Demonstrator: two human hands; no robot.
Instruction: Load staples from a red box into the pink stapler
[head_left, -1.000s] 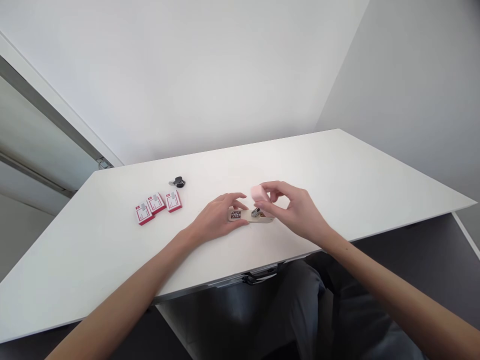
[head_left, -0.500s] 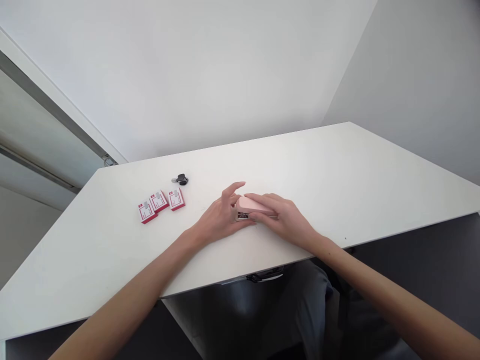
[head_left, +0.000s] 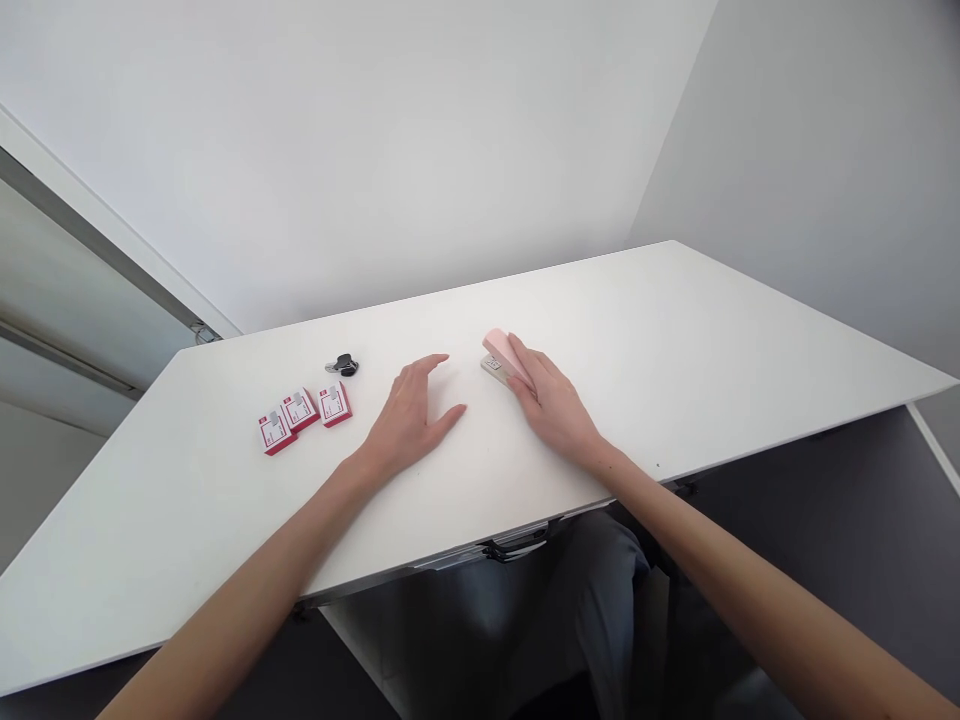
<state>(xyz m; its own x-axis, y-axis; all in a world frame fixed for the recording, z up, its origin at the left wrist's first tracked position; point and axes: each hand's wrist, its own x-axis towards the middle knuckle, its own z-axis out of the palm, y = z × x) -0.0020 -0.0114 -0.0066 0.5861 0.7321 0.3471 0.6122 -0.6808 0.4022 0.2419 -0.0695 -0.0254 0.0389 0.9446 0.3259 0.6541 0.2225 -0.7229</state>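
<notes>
A pink stapler (head_left: 498, 346) with a pale base sits on the white table, its front end pointing away and to the left. My right hand (head_left: 556, 403) is wrapped round its rear part, hiding that end. To the left, my left hand (head_left: 409, 415) rests at the table with thumb and fingers apart and nothing between them. It is clear of the stapler by a short gap. Beyond my left hand lies a small black staple remover (head_left: 345, 365) with metal parts, its exact shape hard to make out.
Several small red-and-white boxes, the nearest to my left hand being one box (head_left: 334, 403), stand in a group on the left of the table (head_left: 675, 340). A white wall (head_left: 450, 150) rises behind the table. A black drawer handle (head_left: 517, 545) shows under the front edge.
My left hand has let go of the stapler and drawn away to the left, fingers spread. My right hand has moved the stapler farther from me and turned its front end away.
</notes>
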